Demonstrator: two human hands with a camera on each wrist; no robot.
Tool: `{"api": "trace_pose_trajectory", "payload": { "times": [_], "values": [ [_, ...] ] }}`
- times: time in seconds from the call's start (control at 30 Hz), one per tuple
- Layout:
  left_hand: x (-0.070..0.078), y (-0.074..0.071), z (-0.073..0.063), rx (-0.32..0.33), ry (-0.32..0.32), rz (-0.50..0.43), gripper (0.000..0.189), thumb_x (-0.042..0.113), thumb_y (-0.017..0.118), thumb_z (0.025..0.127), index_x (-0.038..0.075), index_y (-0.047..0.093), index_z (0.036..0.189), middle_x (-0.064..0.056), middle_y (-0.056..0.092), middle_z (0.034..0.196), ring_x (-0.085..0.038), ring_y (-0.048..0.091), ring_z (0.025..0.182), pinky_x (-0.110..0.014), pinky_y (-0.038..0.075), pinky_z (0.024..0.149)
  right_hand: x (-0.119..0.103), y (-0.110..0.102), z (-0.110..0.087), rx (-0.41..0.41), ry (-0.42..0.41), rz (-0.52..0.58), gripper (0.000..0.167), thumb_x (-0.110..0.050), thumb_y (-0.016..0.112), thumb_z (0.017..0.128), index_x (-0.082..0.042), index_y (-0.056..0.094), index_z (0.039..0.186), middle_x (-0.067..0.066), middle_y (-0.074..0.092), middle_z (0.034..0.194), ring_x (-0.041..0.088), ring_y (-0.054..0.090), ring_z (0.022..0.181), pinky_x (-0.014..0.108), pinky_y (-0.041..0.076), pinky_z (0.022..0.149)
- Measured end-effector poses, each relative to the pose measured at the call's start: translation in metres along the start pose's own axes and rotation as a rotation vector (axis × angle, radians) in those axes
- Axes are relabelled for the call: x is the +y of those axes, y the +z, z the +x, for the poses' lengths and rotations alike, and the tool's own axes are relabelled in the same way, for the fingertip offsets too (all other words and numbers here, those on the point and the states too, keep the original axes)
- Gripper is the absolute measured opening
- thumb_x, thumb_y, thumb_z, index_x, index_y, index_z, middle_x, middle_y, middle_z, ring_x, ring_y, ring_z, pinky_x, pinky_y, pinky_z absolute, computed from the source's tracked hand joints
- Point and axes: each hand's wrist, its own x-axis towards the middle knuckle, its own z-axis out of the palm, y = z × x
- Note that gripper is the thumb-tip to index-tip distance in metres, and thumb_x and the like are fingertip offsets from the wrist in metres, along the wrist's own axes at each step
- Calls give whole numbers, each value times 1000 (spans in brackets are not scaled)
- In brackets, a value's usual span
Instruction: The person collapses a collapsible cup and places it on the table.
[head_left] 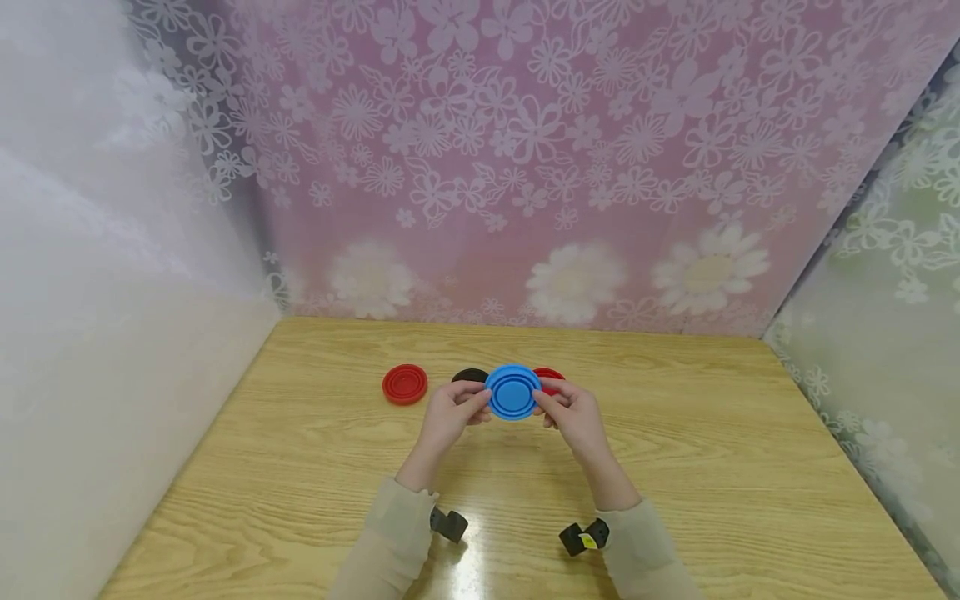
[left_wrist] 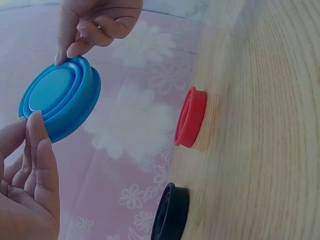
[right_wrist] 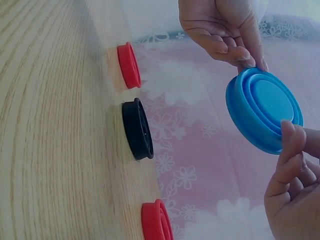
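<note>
Both hands hold a blue collapsible cup (head_left: 513,394), folded flat into concentric rings, up above the table. My left hand (head_left: 447,414) pinches its left rim between thumb and fingers. On the opposite rim, my right hand (head_left: 579,419) has the same kind of pinch. The wrist views show the cup tilted, its ringed face turned toward me and its rim clear of the tabletop. Behind the hands, a black folded cup (right_wrist: 136,129) and a red one (left_wrist: 191,117) lie on the table, both partly covered in the head view.
Another red folded cup (head_left: 405,384) lies on the wooden table (head_left: 712,467), left of the black one. A pink flowered backdrop (head_left: 480,208) rises at the table's far edge, with pale panels at left and right. Dark wrist mounts (head_left: 450,525) sit at both sleeves.
</note>
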Motion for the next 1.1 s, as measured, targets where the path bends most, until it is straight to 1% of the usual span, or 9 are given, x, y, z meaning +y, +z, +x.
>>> {"api": "trace_pose_trajectory", "payload": {
  "times": [0.17, 0.23, 0.33, 0.47, 0.6, 0.7, 0.83, 0.93, 1.1],
  "values": [
    [-16, -2, 8, 5, 0, -23, 30, 12, 59, 86, -8, 57, 107, -16, 64, 78, -17, 64, 65, -38, 51, 68, 7, -1, 1, 1, -35, 16, 29, -7, 60, 84, 4, 57, 110, 19, 63, 74, 23, 60, 59, 28, 51, 58],
    [-21, -2, 10, 14, -1, -36, 31, 16, 58, 87, -7, 57, 108, -16, 65, 79, -17, 64, 66, -36, 52, 66, 7, -1, 1, 1, -42, 31, 29, -5, 59, 84, 4, 56, 112, 25, 62, 81, 22, 62, 63, 30, 52, 61],
    [-22, -2, 11, 31, -6, -42, 32, 20, 56, 88, -5, 58, 108, -14, 65, 78, -17, 64, 67, -38, 51, 68, 7, -1, 0, -10, -43, 73, 32, -2, 57, 85, 5, 53, 116, 29, 60, 88, 17, 63, 65, 29, 52, 62],
    [-22, -1, 11, 47, -7, -43, 33, 24, 56, 88, -3, 60, 105, -13, 65, 79, -16, 64, 68, -38, 51, 68, 7, -1, 0, -17, -46, 147, 30, 0, 53, 86, 7, 52, 116, 26, 61, 87, 17, 63, 65, 30, 52, 63],
    [-23, -1, 11, 62, 15, -26, 31, 24, 58, 87, -2, 62, 102, -12, 65, 81, -21, 64, 72, -34, 52, 66, 7, 0, 0, -8, -58, 200, 27, -2, 52, 88, 12, 53, 111, 14, 63, 77, 18, 62, 62, 33, 52, 62],
    [-23, 0, 12, 70, 31, 1, 28, 22, 59, 85, -1, 62, 99, -11, 65, 83, -26, 64, 76, -32, 52, 64, 8, 0, 2, 2, -56, 199, 26, -3, 54, 87, 13, 54, 108, 8, 62, 75, 17, 62, 61, 33, 52, 62],
    [-23, 1, 12, 67, 41, 19, 23, 17, 61, 84, -2, 62, 97, -12, 65, 85, -30, 62, 80, -33, 52, 63, 10, 1, 2, 15, -44, 169, 26, -2, 57, 85, 11, 56, 106, 12, 63, 81, 16, 63, 64, 34, 52, 64],
    [-20, 1, 11, 60, 40, 8, 21, 13, 61, 84, -4, 61, 97, -14, 64, 87, -34, 61, 81, -36, 52, 65, 9, 1, 2, 19, -35, 159, 27, -2, 57, 85, 10, 55, 108, 17, 62, 87, 16, 63, 67, 36, 51, 66],
    [-5, 5, 7, 50, 39, 21, 25, 7, 60, 84, -8, 52, 103, -21, 63, 89, -37, 60, 82, -41, 51, 65, 8, -2, 3, 27, -15, 152, 34, 0, 55, 85, 4, 49, 119, 21, 61, 94, 15, 63, 70, 37, 51, 68]
  ]
}}
